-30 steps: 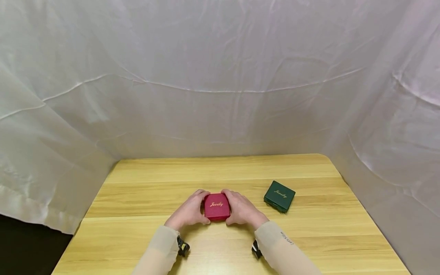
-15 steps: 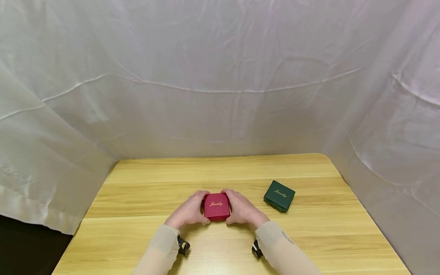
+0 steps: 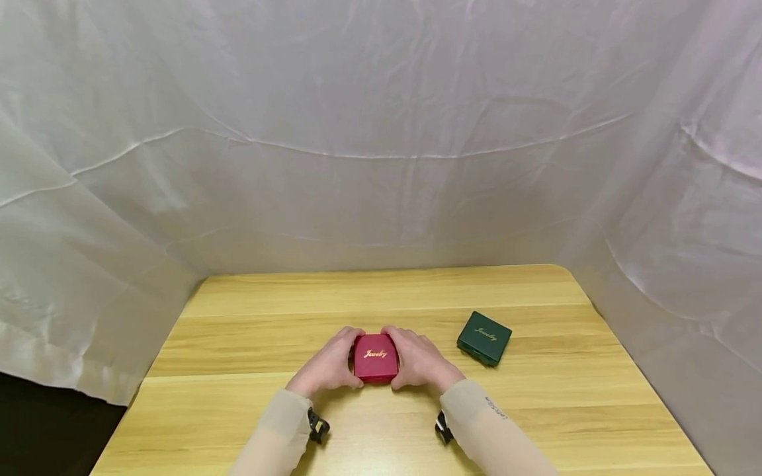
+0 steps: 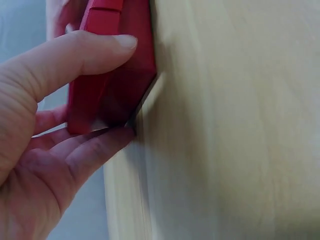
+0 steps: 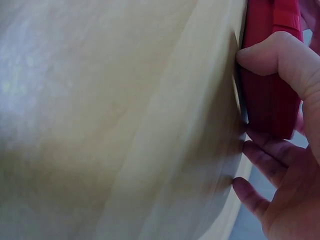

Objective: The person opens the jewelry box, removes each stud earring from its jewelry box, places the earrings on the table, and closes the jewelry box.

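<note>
A red jewelry box (image 3: 376, 359), its lid closed and lettered "Jewelry" in gold, sits on the wooden table between both hands. My left hand (image 3: 331, 363) grips its left side, thumb at the near corner and fingers round the far one. On the opposite side my right hand (image 3: 420, 360) grips it the same way. In the left wrist view the thumb (image 4: 107, 52) presses against the front face of the box. The right wrist view shows the right thumb (image 5: 260, 56) on that front face too, with fingertips down at the table.
To the right of the hands, a dark green jewelry box (image 3: 485, 338) with gold lettering lies turned at an angle on the wooden table (image 3: 262, 330). Pale grey cloth (image 3: 381, 198) hangs behind the table and along both sides.
</note>
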`<state>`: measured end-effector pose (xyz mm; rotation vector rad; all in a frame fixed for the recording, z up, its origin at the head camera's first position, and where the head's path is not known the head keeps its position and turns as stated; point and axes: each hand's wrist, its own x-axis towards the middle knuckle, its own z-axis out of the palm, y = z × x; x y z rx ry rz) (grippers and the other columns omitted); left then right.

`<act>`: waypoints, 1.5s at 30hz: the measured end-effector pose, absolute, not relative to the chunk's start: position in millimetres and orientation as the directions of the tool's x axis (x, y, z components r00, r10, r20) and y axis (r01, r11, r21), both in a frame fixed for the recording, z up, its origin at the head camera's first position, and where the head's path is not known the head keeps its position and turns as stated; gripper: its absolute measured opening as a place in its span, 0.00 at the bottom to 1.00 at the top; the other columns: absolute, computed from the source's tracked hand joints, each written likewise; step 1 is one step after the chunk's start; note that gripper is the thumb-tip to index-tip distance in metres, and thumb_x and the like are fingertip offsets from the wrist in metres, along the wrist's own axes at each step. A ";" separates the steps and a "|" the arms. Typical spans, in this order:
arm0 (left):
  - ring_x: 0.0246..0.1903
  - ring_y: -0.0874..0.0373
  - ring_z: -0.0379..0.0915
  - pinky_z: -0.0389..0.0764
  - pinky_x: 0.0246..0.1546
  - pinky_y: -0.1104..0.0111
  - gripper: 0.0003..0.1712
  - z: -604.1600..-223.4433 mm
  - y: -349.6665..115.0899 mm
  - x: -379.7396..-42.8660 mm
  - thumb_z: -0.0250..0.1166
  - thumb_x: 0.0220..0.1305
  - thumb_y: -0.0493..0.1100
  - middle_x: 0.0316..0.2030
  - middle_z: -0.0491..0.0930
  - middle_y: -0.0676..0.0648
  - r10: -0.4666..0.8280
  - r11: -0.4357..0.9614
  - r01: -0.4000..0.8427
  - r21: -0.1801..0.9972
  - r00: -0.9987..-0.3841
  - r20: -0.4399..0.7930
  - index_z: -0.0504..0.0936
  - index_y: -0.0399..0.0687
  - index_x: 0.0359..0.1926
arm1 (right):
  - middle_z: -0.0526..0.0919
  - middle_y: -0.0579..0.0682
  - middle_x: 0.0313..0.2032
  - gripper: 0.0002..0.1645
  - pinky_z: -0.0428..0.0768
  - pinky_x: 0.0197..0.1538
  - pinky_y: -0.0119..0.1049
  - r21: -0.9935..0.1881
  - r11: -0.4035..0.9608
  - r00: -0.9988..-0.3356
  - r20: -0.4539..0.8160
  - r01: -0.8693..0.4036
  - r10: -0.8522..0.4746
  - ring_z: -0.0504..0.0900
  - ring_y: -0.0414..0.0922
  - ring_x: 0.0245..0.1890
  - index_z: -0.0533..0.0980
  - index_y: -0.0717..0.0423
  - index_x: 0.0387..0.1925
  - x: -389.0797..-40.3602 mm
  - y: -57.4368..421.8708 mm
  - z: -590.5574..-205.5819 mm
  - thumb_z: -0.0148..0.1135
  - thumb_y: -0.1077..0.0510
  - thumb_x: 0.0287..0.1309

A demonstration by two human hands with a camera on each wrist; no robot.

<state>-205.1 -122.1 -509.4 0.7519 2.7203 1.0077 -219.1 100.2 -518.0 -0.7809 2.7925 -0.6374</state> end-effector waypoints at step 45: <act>0.56 0.47 0.71 0.70 0.60 0.52 0.54 -508.9 -125.4 -204.9 0.82 0.38 0.40 0.58 0.71 0.42 0.503 0.614 0.391 0.685 -0.863 0.041 0.66 0.34 0.67 | 0.72 0.51 0.57 0.65 0.73 0.59 0.50 -0.525 0.739 -0.848 -0.058 -0.422 -0.526 0.73 0.49 0.53 0.57 0.50 0.71 -212.6 103.9 -516.2 0.83 0.58 0.29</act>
